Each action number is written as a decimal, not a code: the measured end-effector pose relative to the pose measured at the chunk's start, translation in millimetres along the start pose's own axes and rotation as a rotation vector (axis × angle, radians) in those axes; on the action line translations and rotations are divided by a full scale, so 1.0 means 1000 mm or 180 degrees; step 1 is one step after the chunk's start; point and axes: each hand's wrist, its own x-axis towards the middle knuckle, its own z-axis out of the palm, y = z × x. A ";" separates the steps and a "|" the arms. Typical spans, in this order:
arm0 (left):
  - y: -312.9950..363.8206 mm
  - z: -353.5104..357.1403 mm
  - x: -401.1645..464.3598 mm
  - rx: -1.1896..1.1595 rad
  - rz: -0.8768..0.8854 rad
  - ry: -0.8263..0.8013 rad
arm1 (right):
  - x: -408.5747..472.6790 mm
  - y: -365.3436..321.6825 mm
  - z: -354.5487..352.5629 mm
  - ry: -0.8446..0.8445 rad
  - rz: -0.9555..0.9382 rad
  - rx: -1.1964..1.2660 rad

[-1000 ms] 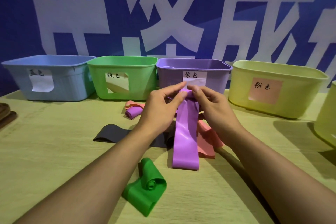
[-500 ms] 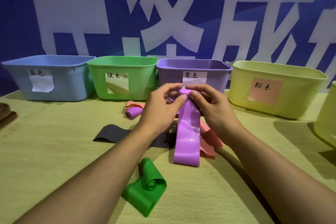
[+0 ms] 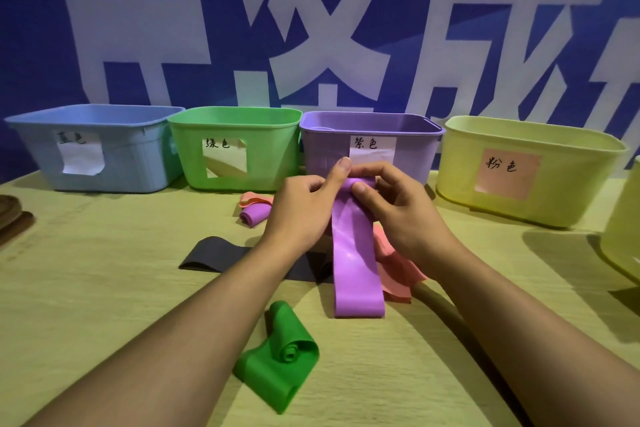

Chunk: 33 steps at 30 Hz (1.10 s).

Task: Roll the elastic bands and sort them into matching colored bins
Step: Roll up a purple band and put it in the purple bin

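A purple elastic band [image 3: 355, 260] hangs from both hands down to the table, its top end curled into a small roll. My left hand [image 3: 301, 211] and my right hand [image 3: 398, 208] pinch that rolled end between thumbs and fingertips, just in front of the purple bin [image 3: 322, 156]. A half-rolled green band [image 3: 277, 360] lies near me. A black band [image 3: 211, 253] lies flat behind my left forearm. A pink band [image 3: 398, 270] lies crumpled under the purple one. A small purple roll [image 3: 254, 213] and a pink piece [image 3: 251, 198] sit by the green bin [image 3: 235, 149].
Along the back stand a blue bin [image 3: 34, 149], the green and purple bins, and a yellow bin [image 3: 554, 191] with a pink label. Another yellow container [image 3: 623, 236] is at the right edge. A dark wooden object [image 3: 10, 218] sits at the left edge.
The fingers of both hands have turned the top of the purple band over, so the roll is a little thicker and the hanging tail slightly shorter. The other bands have not moved.
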 end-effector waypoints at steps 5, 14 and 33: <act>-0.002 0.000 0.001 -0.0081 0.0039 0.0098 | 0.001 0.004 0.002 0.0076 0.0043 -0.0146; -0.003 0.000 0.000 -0.0286 0.0143 0.0081 | 0.001 0.003 0.000 0.0225 0.0570 -0.0098; 0.001 0.003 -0.004 -0.0523 0.0032 -0.0291 | 0.001 -0.001 -0.003 0.0334 0.0703 -0.0211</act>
